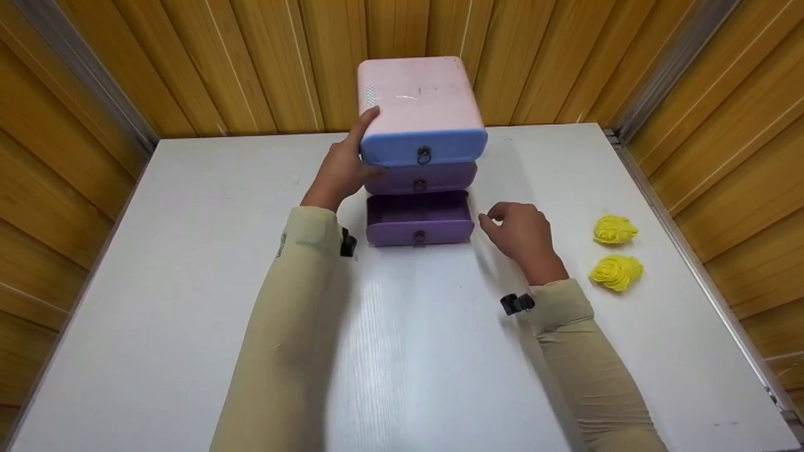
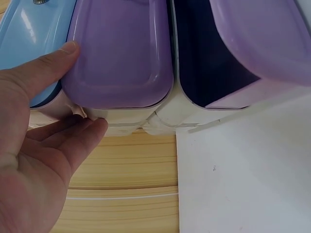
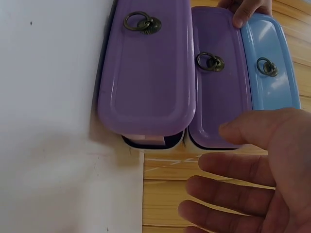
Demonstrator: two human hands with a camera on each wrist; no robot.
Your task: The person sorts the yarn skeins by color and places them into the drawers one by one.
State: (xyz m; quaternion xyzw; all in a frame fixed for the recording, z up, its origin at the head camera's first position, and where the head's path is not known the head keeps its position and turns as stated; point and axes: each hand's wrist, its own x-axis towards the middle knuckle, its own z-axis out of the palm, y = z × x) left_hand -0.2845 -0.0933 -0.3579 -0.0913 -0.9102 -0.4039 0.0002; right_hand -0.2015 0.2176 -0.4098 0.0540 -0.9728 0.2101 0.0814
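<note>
A small drawer cabinet (image 1: 414, 94) with a pink top stands near the back of the table. Its top drawer (image 1: 392, 149) is blue and its middle drawer (image 1: 392, 181) purple; both are pushed in. Pulled out at the bottom is a purple drawer (image 1: 396, 233), dark inside. My left hand (image 1: 342, 166) grips the cabinet's left side, its thumb on the front by the seam between the upper two drawers. Just right of the pulled-out drawer, my right hand (image 1: 521, 231) hovers with nothing in it; the right wrist view shows its fingers (image 3: 233, 194) loosely spread.
Two yellow crumpled-looking lumps (image 1: 615, 230) lie on the right side of the white table (image 1: 207, 301). Each drawer has a metal ring pull (image 3: 141, 23). Wood-patterned panels (image 1: 264, 63) enclose the table at the back and both sides.
</note>
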